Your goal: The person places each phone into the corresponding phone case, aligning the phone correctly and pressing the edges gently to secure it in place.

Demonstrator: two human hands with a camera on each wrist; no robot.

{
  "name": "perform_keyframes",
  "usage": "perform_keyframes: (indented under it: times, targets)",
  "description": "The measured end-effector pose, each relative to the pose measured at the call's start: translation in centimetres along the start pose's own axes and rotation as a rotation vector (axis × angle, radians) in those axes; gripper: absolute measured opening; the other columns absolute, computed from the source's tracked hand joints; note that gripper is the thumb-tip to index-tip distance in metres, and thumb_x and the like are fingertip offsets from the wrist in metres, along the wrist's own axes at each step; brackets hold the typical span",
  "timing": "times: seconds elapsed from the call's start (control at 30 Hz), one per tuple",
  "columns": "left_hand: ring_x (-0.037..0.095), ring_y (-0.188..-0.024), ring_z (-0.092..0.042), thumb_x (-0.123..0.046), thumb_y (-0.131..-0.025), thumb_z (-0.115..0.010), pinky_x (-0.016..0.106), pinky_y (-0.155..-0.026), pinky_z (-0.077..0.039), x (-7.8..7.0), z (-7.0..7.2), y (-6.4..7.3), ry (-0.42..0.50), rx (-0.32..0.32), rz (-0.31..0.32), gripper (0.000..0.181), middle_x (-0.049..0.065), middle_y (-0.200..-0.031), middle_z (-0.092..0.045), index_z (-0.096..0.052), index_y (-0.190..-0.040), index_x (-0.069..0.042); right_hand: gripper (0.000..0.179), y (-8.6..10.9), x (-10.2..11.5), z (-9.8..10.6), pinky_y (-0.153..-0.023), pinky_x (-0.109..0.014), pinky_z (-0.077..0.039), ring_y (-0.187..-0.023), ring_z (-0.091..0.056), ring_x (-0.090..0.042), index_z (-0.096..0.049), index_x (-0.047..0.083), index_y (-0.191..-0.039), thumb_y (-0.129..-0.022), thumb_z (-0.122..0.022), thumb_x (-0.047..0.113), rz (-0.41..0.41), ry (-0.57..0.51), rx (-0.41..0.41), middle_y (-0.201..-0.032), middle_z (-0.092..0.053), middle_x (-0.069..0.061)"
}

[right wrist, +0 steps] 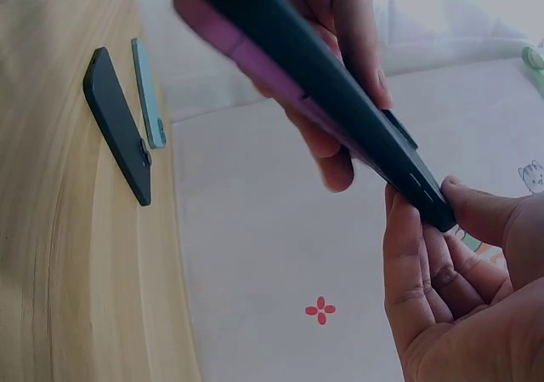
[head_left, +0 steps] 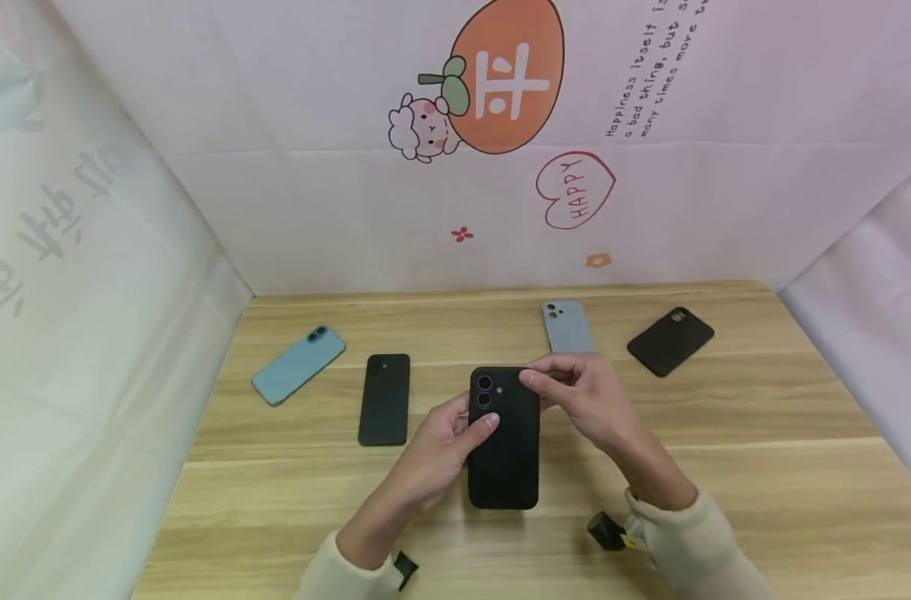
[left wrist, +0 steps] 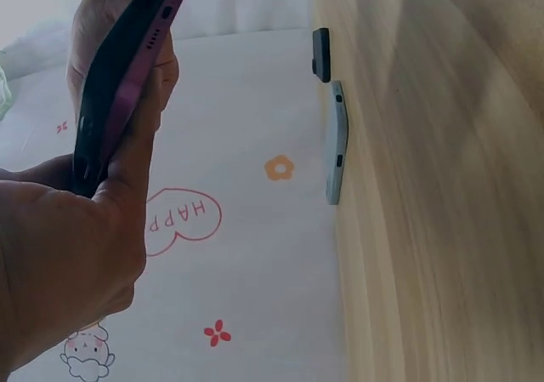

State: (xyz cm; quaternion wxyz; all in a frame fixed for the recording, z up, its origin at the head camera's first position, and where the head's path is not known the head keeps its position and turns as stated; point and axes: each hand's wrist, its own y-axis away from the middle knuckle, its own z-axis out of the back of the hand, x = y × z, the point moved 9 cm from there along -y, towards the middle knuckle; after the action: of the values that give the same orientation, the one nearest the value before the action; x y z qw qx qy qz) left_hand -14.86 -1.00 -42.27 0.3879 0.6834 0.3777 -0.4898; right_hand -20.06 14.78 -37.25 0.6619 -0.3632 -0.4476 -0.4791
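A pink-purple phone in a black case (head_left: 503, 458) is held upright, its twin-lens camera side facing the head camera. My left hand (head_left: 443, 442) grips its left side, thumb lying on the back below the lenses. At the upper right corner, my right hand (head_left: 586, 396) pinches the case between thumb and fingers. In the right wrist view the phone's pink edge (right wrist: 246, 59) shows beside the black case near one end, while black covers the corner at the right fingers. From the left wrist, a purple edge (left wrist: 136, 88) with port and speaker holes stands out beside the case.
On the wooden table (head_left: 275, 500) lie a light blue phone (head_left: 297, 367) and a black phone case (head_left: 384, 400) at left. A grey-blue phone (head_left: 569, 325) lies behind my right hand, and another black case (head_left: 671, 342) at far right. A printed cloth (head_left: 350, 217) hangs behind.
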Motion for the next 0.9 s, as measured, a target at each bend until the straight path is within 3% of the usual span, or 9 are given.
perform_keyframes:
  times: [0.2,0.37,0.7,0.9]
  targets:
    - [0.033,-0.112,-0.075,-0.012,-0.111,-0.056,0.040,-0.095,-0.062,-0.7,0.2,0.0,-0.034,-0.012,-0.038,0.038,0.023,-0.121,-0.075,-0.055,-0.148,-0.002,0.022,0.3,0.3,0.3,-0.070,-0.031,-0.061,-0.069,-0.073,-0.020,-0.081,0.001,-0.106,-0.099,-0.077,0.021,-0.021,0.018,-0.085,-0.082,-0.078,-0.009]
    - [0.032,-0.116,-0.073,-0.012,-0.111,-0.056,0.040,-0.097,-0.061,-0.8,0.5,0.0,0.005,-0.047,-0.043,0.041,0.022,-0.124,-0.075,-0.052,-0.151,-0.004,0.019,0.4,0.1,0.1,-0.067,-0.031,-0.063,-0.067,-0.074,-0.018,-0.080,-0.001,-0.104,-0.096,-0.080,0.017,0.009,0.023,-0.142,-0.086,-0.077,-0.012]
    - [0.029,-0.115,-0.074,-0.014,-0.110,-0.059,0.041,-0.095,-0.062,-1.6,2.7,0.3,0.053,-0.231,-0.076,0.041,0.022,-0.124,-0.074,-0.053,-0.150,-0.005,0.016,1.3,-0.9,-1.8,-0.071,-0.037,-0.066,-0.073,-0.076,-0.017,-0.078,-0.003,-0.106,-0.097,-0.078,0.010,-0.006,0.028,-0.015,-0.096,-0.079,-0.013]
    - [0.029,-0.115,-0.073,-0.010,-0.110,-0.057,0.041,-0.094,-0.062,-1.9,3.4,0.4,0.101,-0.283,-0.085,0.039,0.022,-0.127,-0.073,-0.054,-0.149,-0.006,0.013,1.9,-1.6,-3.2,-0.067,-0.034,-0.064,-0.069,-0.072,-0.014,-0.080,0.003,-0.099,-0.100,-0.075,0.015,-0.005,0.043,0.061,-0.085,-0.076,-0.005]
